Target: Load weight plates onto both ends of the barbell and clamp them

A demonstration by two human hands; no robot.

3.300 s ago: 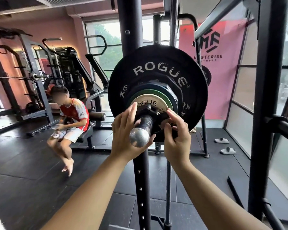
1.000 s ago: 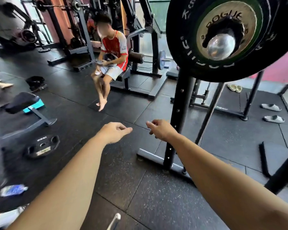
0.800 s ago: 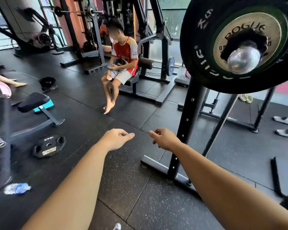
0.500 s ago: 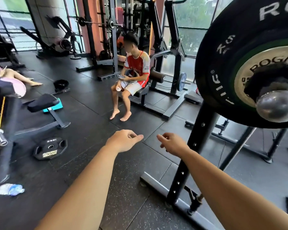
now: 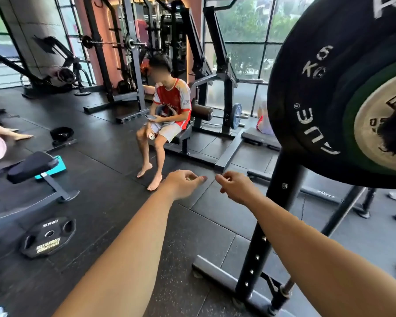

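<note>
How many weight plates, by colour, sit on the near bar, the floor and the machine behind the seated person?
Black: 2, the bar's big plate and the floor plate
Green-rimmed: 1, the bar's outer plate
Blue: 1, the machine plate
Total: 4 that show clearly

Loaded plates (image 5: 329, 92) upper right of frame, rack upright (image 5: 272, 225) below them; loose plate (image 5: 47, 236) on floor (image 5: 114, 209) lower left; seated person (image 5: 169, 110) center top.
</note>
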